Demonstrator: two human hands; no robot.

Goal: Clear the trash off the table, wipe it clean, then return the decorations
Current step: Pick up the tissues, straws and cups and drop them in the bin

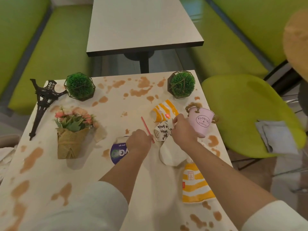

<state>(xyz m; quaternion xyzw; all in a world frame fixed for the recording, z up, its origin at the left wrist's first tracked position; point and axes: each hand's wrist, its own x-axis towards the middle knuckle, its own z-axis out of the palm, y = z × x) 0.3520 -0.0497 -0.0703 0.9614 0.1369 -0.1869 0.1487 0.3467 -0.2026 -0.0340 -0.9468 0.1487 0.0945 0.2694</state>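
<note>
Head view looks down on the stained table (80, 165). Left hand (139, 140) hides half of a purple-labelled cup (117, 153) beneath its curled fingers, which pinch a red straw (146, 127) slanting away. Just right, the right hand (182, 129) grips a crumpled black-lettered white cup (162, 132), its fingertips hidden; a yellow-striped cup (164, 112) lies beyond them.
</note>
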